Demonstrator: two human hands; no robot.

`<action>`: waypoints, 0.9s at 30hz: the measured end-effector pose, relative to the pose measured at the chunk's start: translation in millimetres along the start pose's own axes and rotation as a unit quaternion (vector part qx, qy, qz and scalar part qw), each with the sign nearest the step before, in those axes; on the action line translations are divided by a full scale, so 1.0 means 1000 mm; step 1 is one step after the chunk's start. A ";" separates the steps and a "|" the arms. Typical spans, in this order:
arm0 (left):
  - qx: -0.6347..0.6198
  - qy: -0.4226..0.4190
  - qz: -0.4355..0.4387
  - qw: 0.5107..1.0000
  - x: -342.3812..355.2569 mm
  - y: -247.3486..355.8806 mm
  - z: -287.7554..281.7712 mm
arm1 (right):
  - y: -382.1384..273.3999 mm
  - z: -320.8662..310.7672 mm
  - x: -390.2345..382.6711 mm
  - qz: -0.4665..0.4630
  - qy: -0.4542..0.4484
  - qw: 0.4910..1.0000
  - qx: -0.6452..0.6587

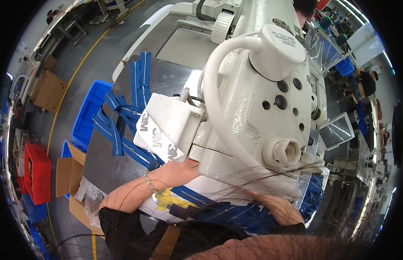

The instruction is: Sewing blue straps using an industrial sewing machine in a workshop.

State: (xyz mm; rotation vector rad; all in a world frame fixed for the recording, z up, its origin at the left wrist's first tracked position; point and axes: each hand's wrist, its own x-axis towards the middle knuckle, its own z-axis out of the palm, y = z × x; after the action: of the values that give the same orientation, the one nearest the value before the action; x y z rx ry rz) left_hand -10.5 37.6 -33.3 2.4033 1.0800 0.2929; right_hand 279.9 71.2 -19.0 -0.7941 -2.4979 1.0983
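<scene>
A white industrial sewing machine (227, 117) fills the middle, with a thick white cable and a housing (162, 112) bearing a printed strip. My left hand (179, 171) reaches under the housing, a beaded bracelet on its wrist; its fingertips are hidden. My right hand (262, 198) is low under the machine's right side, fingers hidden behind it and stray hair. Blue zipper tapes (117, 134) with metal teeth lie on the metal table (101, 164) at left. More tapes (231, 213) are bunched near my body, beside a yellow patch, and others (312, 195) are heaped at right.
Blue bins (86, 110), an open cardboard box (76, 169) and a red crate (37, 173) stand left, near a yellow-lined floor (67, 130). A tilted screen (335, 132) is at right. Another person (303, 11) is behind the machine; others (366, 82) work farther right.
</scene>
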 end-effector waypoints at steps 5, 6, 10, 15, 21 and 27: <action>0.019 0.029 0.024 0.999 0.001 -0.002 0.004 | -0.001 0.002 -0.002 0.032 -0.003 0.999 0.035; 0.019 0.029 0.024 0.999 0.001 -0.002 0.003 | -0.001 0.002 -0.003 0.039 -0.003 0.998 0.042; -0.069 0.117 0.029 0.990 -0.002 0.003 -0.008 | -0.001 0.004 -0.006 0.077 -0.004 0.994 0.077; -0.150 0.204 0.031 0.967 0.001 0.012 -0.024 | -0.001 0.006 -0.009 0.137 -0.004 0.982 0.129; -0.006 0.168 0.020 0.986 -0.001 0.013 -0.028 | -0.001 0.007 -0.013 0.213 0.000 0.959 0.190; 0.025 0.163 0.023 0.986 0.003 0.012 -0.025 | -0.001 0.010 -0.012 0.264 0.010 0.936 0.231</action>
State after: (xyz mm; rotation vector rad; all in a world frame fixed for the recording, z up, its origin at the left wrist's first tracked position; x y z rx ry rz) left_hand -10.2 41.8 -6.2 2.4833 1.1816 0.7035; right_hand 284.7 57.2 -25.0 -1.3433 -1.9127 1.7477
